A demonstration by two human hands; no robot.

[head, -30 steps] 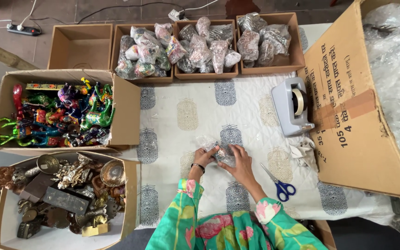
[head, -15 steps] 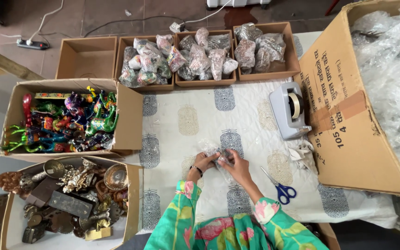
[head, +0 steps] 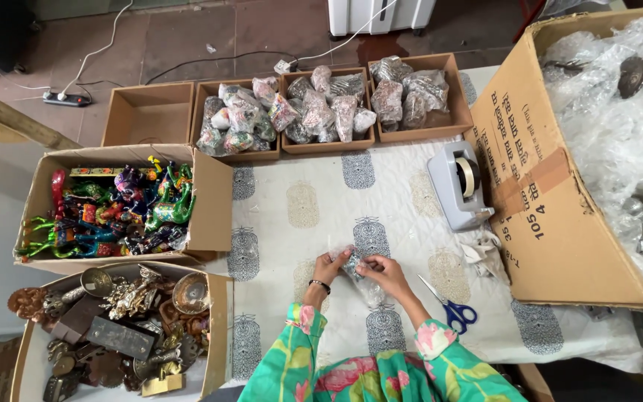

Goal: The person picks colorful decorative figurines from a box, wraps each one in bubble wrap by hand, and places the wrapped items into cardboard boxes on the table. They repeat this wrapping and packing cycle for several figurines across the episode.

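Both hands meet at the middle of the desk (head: pixel 299 201), over the printed cloth. The left hand (head: pixel 329 266) and the right hand (head: pixel 382 272) pinch 1 small item wrapped in clear plastic film (head: pixel 353 262) between them, fingers curled onto it from either side. The item's kind cannot be told through the film.

Change noted: 1 second ago the hands lay flatter, with the bundle low on the cloth. Now they have drawn closer and the film is gathered tight around the item. Judgement: the wrap is being closed, not opened.

Surroundings by clock-face, taken from the hands:
- 1 o'clock: grey tape dispenser (head: pixel 458 182), near, with crumpled film scraps (head: pixel 483 249) at 3 o'clock.
- 4 o'clock: blue-handled scissors (head: pixel 452 307), just beside the right forearm, blades pointing toward the hands.
- 12 o'clock: 3 shallow trays of wrapped bundles (head: pixel 321 112), well apart; 1 bare tray (head: pixel 150 113) at 11 o'clock.
- 9 o'clock: box of painted figures (head: pixel 113 205); 8 o'clock: box of metal pieces (head: pixel 113 327).
- 2 o'clock: large carton (head: pixel 552 186) holding film and wrapped goods, its flap standing near the dispenser.

Open room: the cloth from 10 to 12 o'clock lies bare up to the trays. The right side is tight between dispenser, scraps and scissors. The near desk edge sits under the forearms; the left edge is bounded by the 2 boxes.
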